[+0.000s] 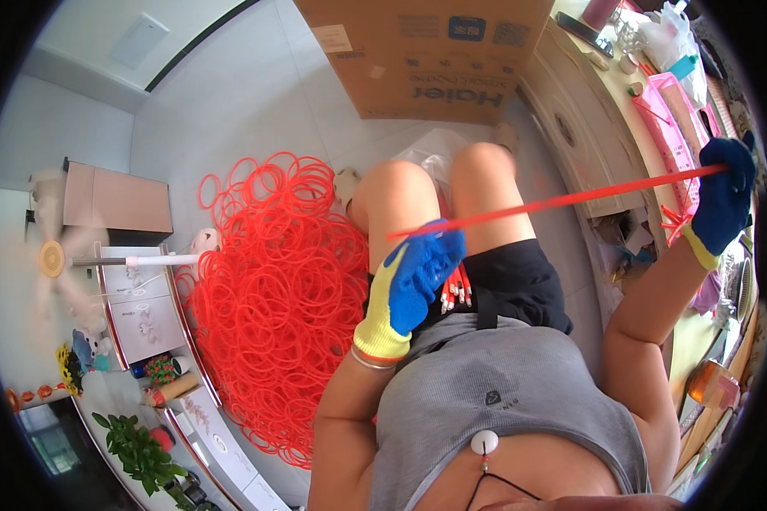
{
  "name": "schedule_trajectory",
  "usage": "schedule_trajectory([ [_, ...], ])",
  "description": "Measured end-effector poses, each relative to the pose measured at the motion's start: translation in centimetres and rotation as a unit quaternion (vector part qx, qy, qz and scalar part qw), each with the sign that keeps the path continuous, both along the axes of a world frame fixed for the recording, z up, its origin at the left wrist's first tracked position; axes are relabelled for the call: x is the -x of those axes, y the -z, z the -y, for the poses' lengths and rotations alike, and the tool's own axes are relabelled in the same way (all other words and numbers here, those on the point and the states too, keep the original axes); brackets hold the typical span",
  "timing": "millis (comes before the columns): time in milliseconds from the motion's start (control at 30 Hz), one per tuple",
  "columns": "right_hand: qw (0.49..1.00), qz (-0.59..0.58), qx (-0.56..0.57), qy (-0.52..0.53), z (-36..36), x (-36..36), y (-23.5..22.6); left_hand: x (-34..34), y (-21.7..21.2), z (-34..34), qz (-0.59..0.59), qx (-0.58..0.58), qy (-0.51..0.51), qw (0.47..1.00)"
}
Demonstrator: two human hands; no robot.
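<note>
A long red plastic strip (562, 200) is stretched across my lap, slightly blurred, rising to the right. My right hand (723, 200), in a blue-coated yellow glove, is closed on its right end beside the table. My left hand (422, 268), gloved alike, is closed above my thighs, where the strip's other end pokes out past the fingers. Just below that hand, several thin red pieces with white tips (457, 291) show against my black shorts; whether the hand holds them too I cannot tell. A big heap of red plastic rings (281, 298) lies on the floor to my left.
A large cardboard box (426, 60) stands ahead of my knees. Along the right runs a table (626, 102) with a pink basket (669, 115), bags and jars. At left are a blurred fan (53, 258), white drawers (141, 311) and a green plant (136, 451).
</note>
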State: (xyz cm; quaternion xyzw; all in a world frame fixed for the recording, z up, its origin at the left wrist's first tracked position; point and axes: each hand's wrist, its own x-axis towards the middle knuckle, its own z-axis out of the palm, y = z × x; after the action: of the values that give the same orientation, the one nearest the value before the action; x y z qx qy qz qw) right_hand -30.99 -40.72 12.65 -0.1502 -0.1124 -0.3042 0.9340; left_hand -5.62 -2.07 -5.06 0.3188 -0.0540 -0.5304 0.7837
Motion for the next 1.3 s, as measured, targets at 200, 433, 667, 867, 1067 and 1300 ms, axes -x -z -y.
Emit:
schedule_trajectory([
  [200,0.99,0.018,-0.112,0.085,1.0,0.6,10.3,-2.4,0.2,0.6,-0.018,0.168,-0.16,0.973],
  [433,0.931,-0.133,-0.296,0.167,-2.3,-6.0,21.7,-5.3,-1.3,-1.2,0.099,0.291,-0.227,0.924],
  [667,0.985,-0.037,-0.168,-0.01,-6.7,-10.9,20.7,-6.4,-7.0,-3.4,0.116,0.407,-0.156,0.892],
  [867,0.954,-0.075,0.287,0.051,-12.3,-10.4,9.4,-6.7,-8.6,-7.1,0.342,0.269,0.039,0.899],
  [1067,0.612,-0.129,0.78,-0.034,-18.0,-11.3,6.4,-1.5,-10.7,-5.8,0.604,-0.13,0.101,0.78],
  [1300,0.49,-0.042,0.865,0.097,-21.1,-10.8,10.8,0.1,-9.8,-4.7,0.719,-0.13,0.072,0.679],
])
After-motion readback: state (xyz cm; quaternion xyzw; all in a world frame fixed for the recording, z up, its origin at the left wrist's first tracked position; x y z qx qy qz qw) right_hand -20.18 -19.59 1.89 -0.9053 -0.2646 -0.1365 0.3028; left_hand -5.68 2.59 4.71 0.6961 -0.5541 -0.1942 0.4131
